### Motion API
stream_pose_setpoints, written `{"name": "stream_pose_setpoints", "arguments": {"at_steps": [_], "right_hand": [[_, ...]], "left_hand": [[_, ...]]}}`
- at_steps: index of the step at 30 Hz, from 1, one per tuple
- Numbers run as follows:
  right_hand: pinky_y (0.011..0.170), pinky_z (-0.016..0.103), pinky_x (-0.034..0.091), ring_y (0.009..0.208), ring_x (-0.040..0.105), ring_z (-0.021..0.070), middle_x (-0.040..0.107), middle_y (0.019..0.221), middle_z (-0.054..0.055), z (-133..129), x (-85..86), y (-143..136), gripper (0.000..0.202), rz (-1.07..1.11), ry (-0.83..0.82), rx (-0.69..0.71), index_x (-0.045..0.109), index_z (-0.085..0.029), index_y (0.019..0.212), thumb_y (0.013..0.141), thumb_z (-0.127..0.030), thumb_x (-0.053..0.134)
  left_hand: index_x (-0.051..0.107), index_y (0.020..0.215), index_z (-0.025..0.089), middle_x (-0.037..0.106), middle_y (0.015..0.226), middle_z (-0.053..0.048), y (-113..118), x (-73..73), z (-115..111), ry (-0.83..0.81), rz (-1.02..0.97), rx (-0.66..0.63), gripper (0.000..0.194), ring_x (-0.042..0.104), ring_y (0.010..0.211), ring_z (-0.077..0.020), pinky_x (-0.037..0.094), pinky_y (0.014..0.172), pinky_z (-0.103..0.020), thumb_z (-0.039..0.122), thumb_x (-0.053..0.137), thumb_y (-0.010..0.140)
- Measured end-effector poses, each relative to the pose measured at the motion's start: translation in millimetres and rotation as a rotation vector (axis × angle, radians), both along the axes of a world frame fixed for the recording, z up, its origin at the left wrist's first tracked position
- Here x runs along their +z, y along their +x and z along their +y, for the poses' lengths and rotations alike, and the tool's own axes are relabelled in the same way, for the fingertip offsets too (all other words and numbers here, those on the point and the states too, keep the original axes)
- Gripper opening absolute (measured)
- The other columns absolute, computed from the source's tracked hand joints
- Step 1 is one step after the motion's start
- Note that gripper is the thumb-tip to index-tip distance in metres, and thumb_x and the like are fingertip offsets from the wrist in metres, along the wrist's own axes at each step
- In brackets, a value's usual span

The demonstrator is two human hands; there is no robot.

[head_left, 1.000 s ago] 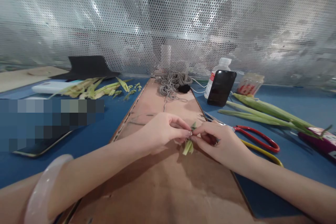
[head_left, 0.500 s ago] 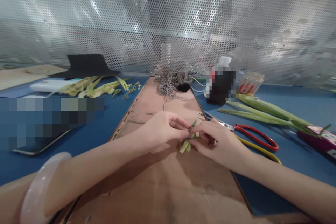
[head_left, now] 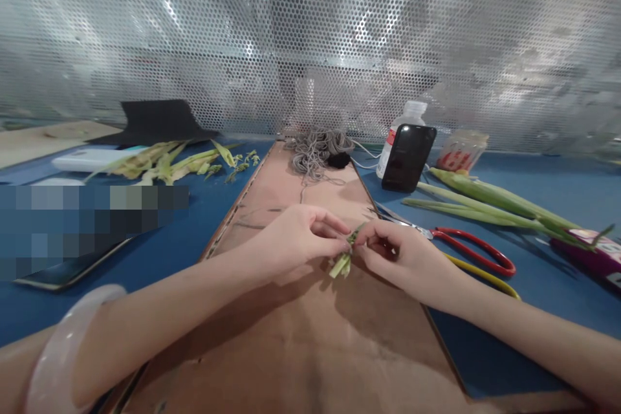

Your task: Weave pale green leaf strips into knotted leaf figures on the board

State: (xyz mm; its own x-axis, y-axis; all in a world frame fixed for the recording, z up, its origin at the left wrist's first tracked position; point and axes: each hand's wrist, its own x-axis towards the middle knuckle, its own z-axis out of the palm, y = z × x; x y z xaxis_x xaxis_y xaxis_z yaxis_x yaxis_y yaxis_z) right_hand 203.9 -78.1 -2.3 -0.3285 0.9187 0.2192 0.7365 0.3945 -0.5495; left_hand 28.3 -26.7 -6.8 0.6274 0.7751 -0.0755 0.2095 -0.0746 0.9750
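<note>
Over the brown board [head_left: 291, 362], my two hands meet at a small bundle of green leaf strips [head_left: 341, 266]. The bundle's pale ends stick out below the fingers, and a darker green tip shows above them. My left hand [head_left: 303, 242] pinches it between thumb and fingers from the left. From the right, my right hand [head_left: 407, 262] is closed in a pinch at the bundle's upper side. The fingertips hide the middle of the bundle. Red-and-yellow-handled scissors [head_left: 478, 252] lie just beyond my right hand, blades pointing to the upper left.
Grey cord [head_left: 317, 152] lies heaped at the board's far end. A black phone [head_left: 409, 158] leans on a bottle [head_left: 412, 110], beside a jar [head_left: 460, 152]. Long green leaves [head_left: 485, 197] lie on the right; wilted leaf pieces [head_left: 165, 165] lie on the left. Perforated metal [head_left: 310, 26] stands behind.
My right hand has shifted slightly left, its fingertips closing in on the bundle beside my left fingers. The bundle has turned a little. My left hand keeps its pinch.
</note>
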Motion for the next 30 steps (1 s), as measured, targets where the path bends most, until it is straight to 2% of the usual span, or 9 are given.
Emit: {"name": "stream_pose_setpoints", "arguments": {"at_steps": [3, 9, 17, 30], "right_hand": [[0.046, 0.020, 0.029, 0.050, 0.034, 0.0077, 0.039, 0.055, -0.004, 1.2, 2.4, 1.0, 0.013, 0.010, -0.070, -0.014, 0.053, -0.017, 0.073, 0.079, -0.027, 0.046], [0.045, 0.020, 0.028, 0.049, 0.033, 0.0076, 0.036, 0.054, -0.005, 1.8, 1.2, 1.7, 0.015, 0.011, -0.074, -0.018, 0.054, -0.018, 0.075, 0.079, -0.031, 0.049], [0.045, 0.019, 0.028, 0.049, 0.033, 0.0071, 0.035, 0.054, -0.006, 2.9, -2.8, 1.9, 0.010, 0.026, -0.035, -0.006, 0.053, -0.018, 0.074, 0.076, -0.028, 0.051], [0.045, 0.019, 0.028, 0.047, 0.034, 0.0068, 0.034, 0.052, -0.007, 2.0, -5.1, -1.9, 0.003, -0.045, 0.069, -0.013, 0.049, -0.019, 0.073, 0.073, -0.021, 0.052]], "left_hand": [[0.059, 0.090, 0.014, 0.068, 0.082, -0.007, -0.6, 0.7, 0.6, 0.015, 0.008, -0.022, 0.025, 0.063, 0.075, -0.0176, 0.049, 0.064, -0.026, 0.022, 0.063, 0.067], [0.059, 0.089, 0.014, 0.068, 0.084, -0.007, -2.2, 0.1, 1.7, -0.001, 0.017, -0.030, 0.026, 0.063, 0.077, -0.0180, 0.048, 0.065, -0.026, 0.023, 0.064, 0.065], [0.061, 0.090, 0.015, 0.068, 0.083, -0.006, -3.8, -0.1, 1.7, 0.007, 0.034, -0.031, 0.026, 0.063, 0.073, -0.0166, 0.047, 0.063, -0.025, 0.027, 0.063, 0.066], [0.061, 0.081, 0.016, 0.068, 0.077, -0.004, -2.4, -0.2, 2.0, -0.029, -0.002, -0.019, 0.016, 0.063, 0.067, -0.0145, 0.047, 0.061, -0.024, 0.023, 0.062, 0.067]]}}
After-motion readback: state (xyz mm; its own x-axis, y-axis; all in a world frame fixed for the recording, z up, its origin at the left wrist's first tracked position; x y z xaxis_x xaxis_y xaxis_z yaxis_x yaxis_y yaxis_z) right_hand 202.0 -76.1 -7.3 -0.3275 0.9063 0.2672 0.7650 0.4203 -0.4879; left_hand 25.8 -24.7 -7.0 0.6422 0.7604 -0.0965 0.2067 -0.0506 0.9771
